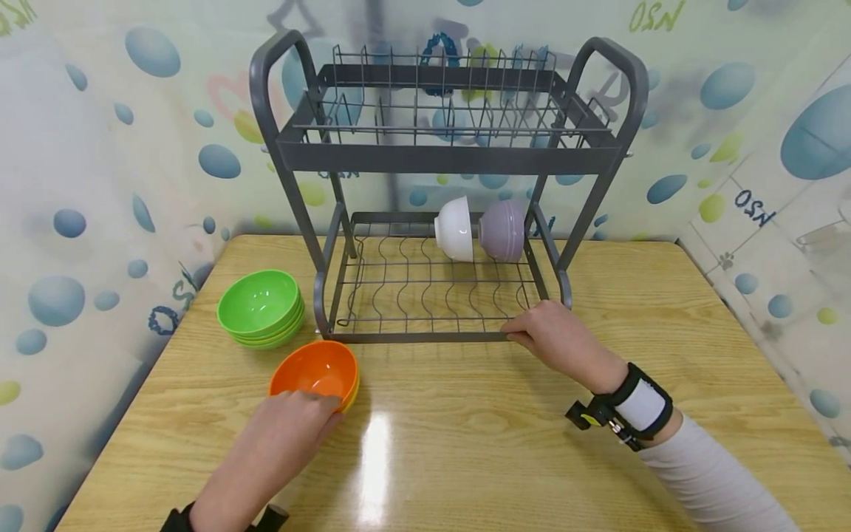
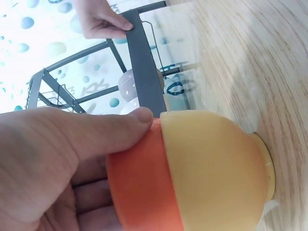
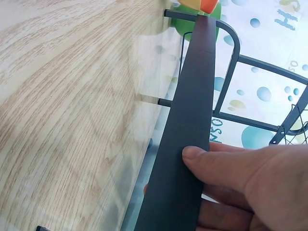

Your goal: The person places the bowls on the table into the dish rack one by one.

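My left hand (image 1: 282,436) pinches the rim of an orange bowl (image 1: 318,366), its thumb on the outside in the left wrist view. That bowl sits nested in a yellow bowl (image 2: 216,168), whose foot is at the wooden tabletop. At the lower front bar (image 3: 185,115) of a dark grey two-tier dish rack (image 1: 445,159), my right hand (image 1: 561,343) grips with the thumb on the bar's front face. A white bowl (image 1: 455,230) and a purple bowl (image 1: 503,230) stand on edge at the lower tier's right.
A stack of green bowls (image 1: 259,304) stands left of the rack, just behind the orange bowl. The upper tier's wire basket (image 1: 439,118) holds no dishes. Patterned sheeting (image 1: 219,159) hangs behind the wooden table (image 1: 479,451).
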The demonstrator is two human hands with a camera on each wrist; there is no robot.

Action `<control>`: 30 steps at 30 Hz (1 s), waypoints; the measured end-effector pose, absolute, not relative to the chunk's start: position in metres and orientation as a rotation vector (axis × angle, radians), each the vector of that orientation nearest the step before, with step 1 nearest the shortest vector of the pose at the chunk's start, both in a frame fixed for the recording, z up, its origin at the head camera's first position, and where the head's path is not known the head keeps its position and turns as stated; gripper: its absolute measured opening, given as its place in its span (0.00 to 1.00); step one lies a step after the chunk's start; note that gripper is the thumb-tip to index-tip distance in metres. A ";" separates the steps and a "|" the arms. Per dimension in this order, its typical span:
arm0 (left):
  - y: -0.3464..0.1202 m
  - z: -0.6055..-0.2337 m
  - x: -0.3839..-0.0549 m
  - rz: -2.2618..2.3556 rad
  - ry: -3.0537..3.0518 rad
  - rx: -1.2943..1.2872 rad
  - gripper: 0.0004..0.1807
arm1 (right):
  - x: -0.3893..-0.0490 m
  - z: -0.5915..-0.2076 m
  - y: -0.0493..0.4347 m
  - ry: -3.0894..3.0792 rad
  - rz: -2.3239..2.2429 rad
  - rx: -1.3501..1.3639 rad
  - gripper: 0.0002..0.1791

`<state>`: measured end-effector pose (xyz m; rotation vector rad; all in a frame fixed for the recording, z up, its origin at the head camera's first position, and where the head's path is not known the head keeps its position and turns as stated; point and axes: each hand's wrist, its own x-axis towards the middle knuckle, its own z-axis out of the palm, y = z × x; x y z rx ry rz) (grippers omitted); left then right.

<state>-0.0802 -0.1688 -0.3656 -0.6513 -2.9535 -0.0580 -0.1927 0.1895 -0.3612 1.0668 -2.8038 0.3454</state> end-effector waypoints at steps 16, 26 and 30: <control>-0.162 -0.343 -0.072 -0.047 -2.567 -0.840 0.05 | -0.191 -0.362 0.190 -2.816 0.364 1.053 0.08; -0.140 -0.337 -0.088 -0.124 -2.293 -1.124 0.03 | -0.192 -0.362 0.190 -2.807 0.366 1.043 0.08; -0.129 -0.341 -0.096 -0.107 -2.258 -1.175 0.08 | -0.192 -0.363 0.190 -2.818 0.362 1.041 0.08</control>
